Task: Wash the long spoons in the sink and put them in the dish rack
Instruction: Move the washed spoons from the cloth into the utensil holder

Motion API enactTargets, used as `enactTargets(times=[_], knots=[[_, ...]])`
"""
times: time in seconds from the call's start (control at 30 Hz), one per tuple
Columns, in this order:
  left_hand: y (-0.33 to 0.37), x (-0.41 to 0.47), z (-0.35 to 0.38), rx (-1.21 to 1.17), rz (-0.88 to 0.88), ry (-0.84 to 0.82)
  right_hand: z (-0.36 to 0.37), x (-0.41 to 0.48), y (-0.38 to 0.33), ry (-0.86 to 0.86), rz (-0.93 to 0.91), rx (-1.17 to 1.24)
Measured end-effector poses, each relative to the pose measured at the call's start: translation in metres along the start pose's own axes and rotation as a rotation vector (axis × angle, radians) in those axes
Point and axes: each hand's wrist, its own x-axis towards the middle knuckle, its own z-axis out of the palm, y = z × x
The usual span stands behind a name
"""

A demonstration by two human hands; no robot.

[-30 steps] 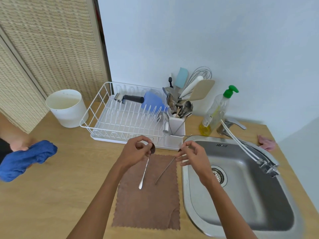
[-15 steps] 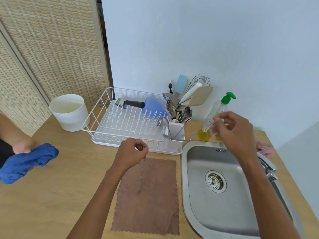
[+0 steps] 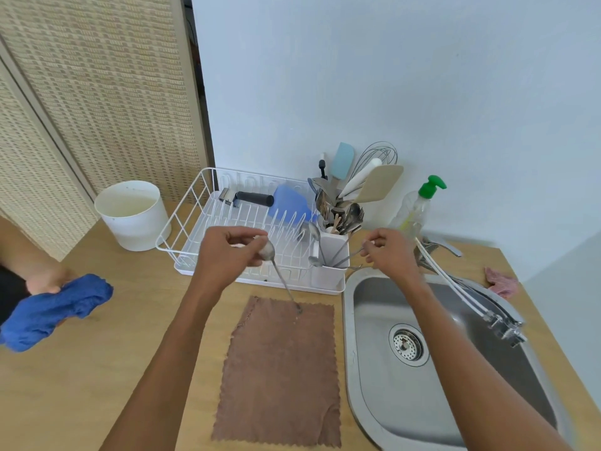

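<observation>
My left hand (image 3: 227,255) pinches the bowl end of a long steel spoon (image 3: 282,277); its thin handle slants down to the brown cloth (image 3: 279,372). My right hand (image 3: 392,253) holds the end of a second long spoon (image 3: 338,263), whose bowl end lies at the white cutlery cup (image 3: 328,275) on the dish rack's right side. The white wire dish rack (image 3: 198,222) stands behind both hands. The steel sink (image 3: 432,369) lies at the right, with its drain visible.
The cutlery cup is crowded with a whisk, spatulas and spoons. A soap bottle (image 3: 416,206) and the tap (image 3: 468,294) stand by the sink. A white bucket (image 3: 130,214) sits left of the rack. Another person's hand holds a blue cloth (image 3: 55,309) at the left edge. A pink rag (image 3: 500,283) lies far right.
My left hand has lifted its spoon off the cloth towards the rack. My right hand came down from near the soap bottle to the cutlery cup with its spoon.
</observation>
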Motion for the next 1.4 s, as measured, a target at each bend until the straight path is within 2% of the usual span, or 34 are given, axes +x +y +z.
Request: enactTargets(times=[0.2, 0.4, 0.8, 1.07, 1.27, 1.4], knots=[[0.035, 0.024, -0.006, -0.325, 0.042, 0.201, 0.006, 0.004, 0.003, -0.007, 0.028, -0.012], [0.027, 0.050, 0.044, -0.391, 0.029, 0.233, 0.005, 0.008, 0.006, -0.025, 0.040, -0.001], [-0.025, 0.058, 0.112, -0.212, -0.028, 0.158, 0.004, 0.009, 0.012, -0.048, 0.038, 0.027], [-0.047, 0.060, 0.114, -0.010, -0.063, 0.104, 0.008, 0.010, 0.016, -0.034, 0.047, 0.053], [-0.052, 0.063, 0.110, 0.152, -0.073, -0.030, 0.012, 0.006, 0.015, -0.021, 0.061, 0.069], [-0.056, 0.066, 0.109, 0.280, -0.058, -0.022, 0.009, 0.003, 0.014, -0.027, 0.072, 0.104]])
